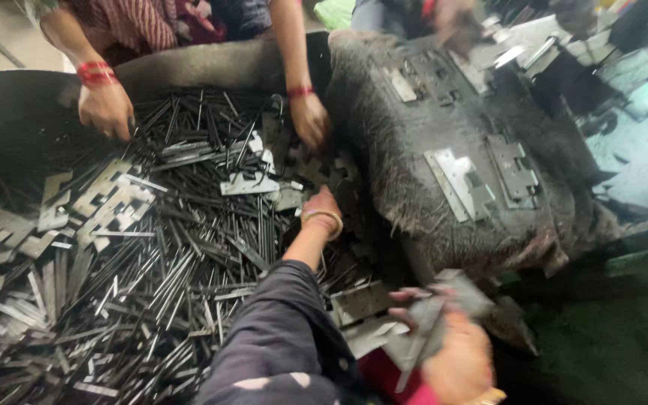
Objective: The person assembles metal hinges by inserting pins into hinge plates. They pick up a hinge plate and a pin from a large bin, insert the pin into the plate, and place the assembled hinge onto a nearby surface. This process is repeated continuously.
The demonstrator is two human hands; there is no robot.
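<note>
Head view: we are seeing our left hand (322,206) reaching into the pile of thin metal rods (166,262) — whether its fingers are closed, we cannot tell. Our right hand (451,352) is gripping flat metal plates (425,319) — blurred. Across the pile, another person's hands (106,109) are picking among rods. Hinge plates (459,184) are lying on the dark cloth (406,150).
</note>
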